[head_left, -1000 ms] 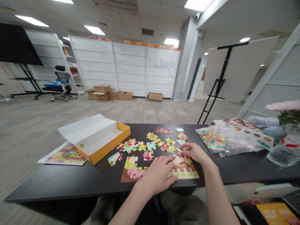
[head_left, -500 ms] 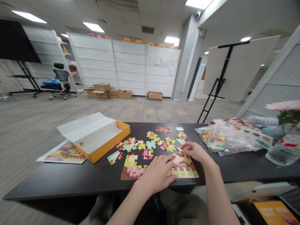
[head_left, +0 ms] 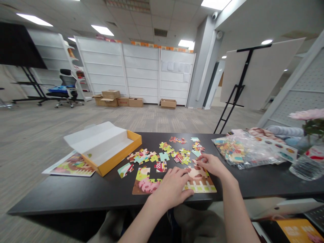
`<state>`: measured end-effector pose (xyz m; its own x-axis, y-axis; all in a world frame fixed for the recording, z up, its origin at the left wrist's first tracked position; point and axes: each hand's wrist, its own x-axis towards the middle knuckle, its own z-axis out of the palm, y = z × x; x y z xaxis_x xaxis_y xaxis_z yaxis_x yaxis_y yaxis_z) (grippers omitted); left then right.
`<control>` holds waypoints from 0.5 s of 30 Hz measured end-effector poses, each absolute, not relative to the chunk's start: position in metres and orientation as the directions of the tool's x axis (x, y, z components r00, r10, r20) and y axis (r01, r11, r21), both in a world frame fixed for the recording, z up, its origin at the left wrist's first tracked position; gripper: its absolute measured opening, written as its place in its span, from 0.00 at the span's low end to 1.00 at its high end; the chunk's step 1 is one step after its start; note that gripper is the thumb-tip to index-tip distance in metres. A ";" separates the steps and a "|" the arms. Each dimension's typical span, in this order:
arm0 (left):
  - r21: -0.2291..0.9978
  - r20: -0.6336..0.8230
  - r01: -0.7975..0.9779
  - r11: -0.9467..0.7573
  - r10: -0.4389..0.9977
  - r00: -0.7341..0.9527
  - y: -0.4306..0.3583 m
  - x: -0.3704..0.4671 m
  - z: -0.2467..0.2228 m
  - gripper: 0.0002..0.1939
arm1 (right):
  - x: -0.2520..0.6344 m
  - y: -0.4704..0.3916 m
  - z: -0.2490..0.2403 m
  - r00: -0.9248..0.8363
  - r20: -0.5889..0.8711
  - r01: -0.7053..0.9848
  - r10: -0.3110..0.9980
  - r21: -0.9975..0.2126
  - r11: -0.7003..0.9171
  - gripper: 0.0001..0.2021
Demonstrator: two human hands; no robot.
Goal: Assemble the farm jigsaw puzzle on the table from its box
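Black table [head_left: 76, 194] at the front edge carries the assembled puzzle section [head_left: 199, 184], half hidden under the left hand [head_left: 172, 189] lying flat and open. Right hand [head_left: 211, 164] apparently pinches a small piece there; fingertips unclear.

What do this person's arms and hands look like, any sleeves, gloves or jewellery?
Both forearms are bare as far as the picture shows them: no sleeves, gloves or watch in view. The left hand and the right hand show no rings that I can make out. Light trousers show below the table edge.
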<state>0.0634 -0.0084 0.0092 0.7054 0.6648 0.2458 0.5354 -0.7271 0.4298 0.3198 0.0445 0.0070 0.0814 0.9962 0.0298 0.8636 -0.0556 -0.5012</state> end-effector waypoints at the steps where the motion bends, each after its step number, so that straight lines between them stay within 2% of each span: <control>1: 0.432 0.249 0.534 -0.727 0.665 0.705 -0.008 0.064 0.008 0.16 | 0.319 0.045 0.008 0.091 0.032 0.871 0.995 -0.487 -0.064 0.10; 4: 0.430 0.258 0.536 -0.727 0.667 0.698 -0.007 0.065 0.006 0.18 | 0.310 0.047 0.012 0.124 0.107 0.901 0.986 -0.430 -0.067 0.09; 8: 0.413 0.256 0.548 -0.727 0.670 0.697 -0.008 0.067 0.006 0.17 | 0.275 0.056 0.021 0.077 0.255 0.922 0.964 -0.387 0.029 0.11; 11: 0.421 0.264 0.537 -0.731 0.665 0.699 -0.007 0.066 0.008 0.17 | 0.239 0.067 0.025 -0.019 0.259 0.935 0.966 -0.337 0.109 0.11; 15: 0.471 0.300 0.487 -0.736 0.653 0.696 0.001 0.053 0.011 0.10 | 0.201 0.083 0.025 -0.059 0.222 0.950 0.973 -0.286 0.122 0.11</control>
<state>0.0533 0.0013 0.0113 0.6955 0.6528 0.3002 0.4873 -0.7356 0.4705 0.2007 0.0827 0.0248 -0.0585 0.9733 0.2217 0.9505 0.1222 -0.2857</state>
